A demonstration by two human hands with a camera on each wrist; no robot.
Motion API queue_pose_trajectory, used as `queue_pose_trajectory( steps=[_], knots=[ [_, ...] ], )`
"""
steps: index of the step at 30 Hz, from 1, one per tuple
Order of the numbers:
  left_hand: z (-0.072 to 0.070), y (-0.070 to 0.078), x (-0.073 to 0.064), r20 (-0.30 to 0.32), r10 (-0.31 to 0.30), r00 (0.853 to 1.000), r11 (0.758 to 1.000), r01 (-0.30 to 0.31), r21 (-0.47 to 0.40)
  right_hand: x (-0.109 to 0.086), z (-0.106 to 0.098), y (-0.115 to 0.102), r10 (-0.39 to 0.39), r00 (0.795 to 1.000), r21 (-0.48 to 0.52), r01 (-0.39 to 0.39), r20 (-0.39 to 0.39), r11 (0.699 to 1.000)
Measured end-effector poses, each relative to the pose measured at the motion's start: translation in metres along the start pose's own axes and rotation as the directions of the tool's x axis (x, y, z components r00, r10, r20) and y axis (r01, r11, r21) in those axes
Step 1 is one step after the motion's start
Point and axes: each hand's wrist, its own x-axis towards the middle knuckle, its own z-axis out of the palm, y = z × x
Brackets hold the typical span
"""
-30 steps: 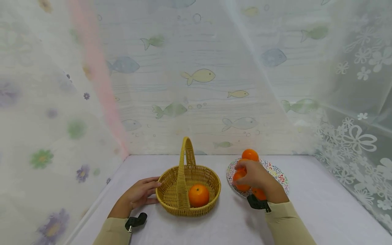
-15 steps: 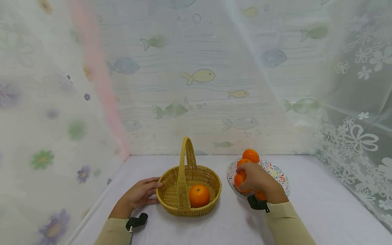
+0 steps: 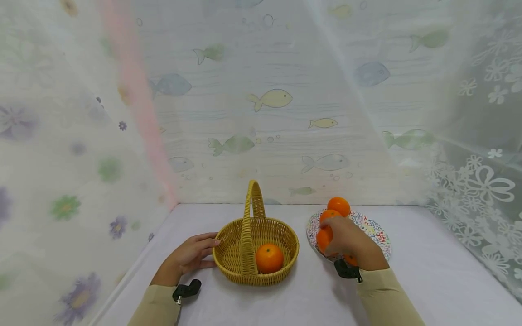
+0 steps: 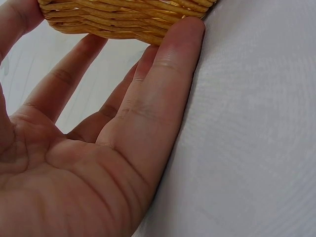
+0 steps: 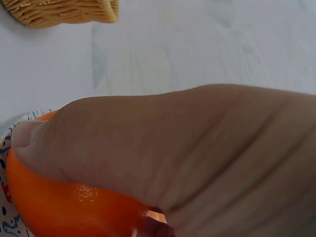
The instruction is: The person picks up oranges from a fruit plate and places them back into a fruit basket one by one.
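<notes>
My left hand (image 3: 191, 256) lies at the left side of a yellow wicker basket (image 3: 261, 279) with a tall handle; its fingers, mostly straight, touch the woven wall in the left wrist view. Inside the basket, right of the handle, sits one orange (image 3: 269, 259). Over a round patterned plate (image 3: 377, 235), my right hand (image 3: 350, 237) grips another orange (image 3: 324, 239). The right wrist view shows the thumb pressed across that orange (image 5: 74, 207); the other fingers are mostly hidden. More oranges lie around the hand, one (image 3: 339, 206) at the plate's back edge and one (image 3: 350, 260) partly under the wrist.
A white cloth (image 3: 302, 299) covers the table. Behind it hangs a pale curtain (image 3: 269, 136) printed with fish, and further sheets with flowers close off the left and right sides. A strip of table separates basket and plate.
My right hand's thumb and fingers have closed around an orange on the plate. The left hand stays at the basket. The whole head view has shifted slightly.
</notes>
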Motion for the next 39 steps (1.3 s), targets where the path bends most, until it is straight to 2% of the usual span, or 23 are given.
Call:
queue_pose_trajectory(
  steps=[11,16,26,39],
  knots=[
    [0.0,0.002,0.0,0.017,-0.001,1.0,1.0,0.001,-0.01,-0.003,-0.004,-0.001,-0.006,1.0,0.021,0.005,0.011,1.0],
    [-0.001,0.002,0.001,0.023,-0.004,1.0,1.0,0.004,-0.009,-0.003,-0.006,-0.002,-0.032,0.999,-0.009,0.032,-0.007,0.999],
    [-0.001,0.0,0.0,0.01,-0.008,1.0,1.0,0.008,-0.005,-0.001,-0.007,-0.002,-0.06,0.997,-0.001,0.06,-0.041,0.998],
    [-0.001,0.001,-0.002,0.011,0.004,1.0,1.0,-0.004,-0.005,-0.002,-0.011,-0.008,-0.042,0.995,0.016,0.044,-0.092,0.999]
  ],
)
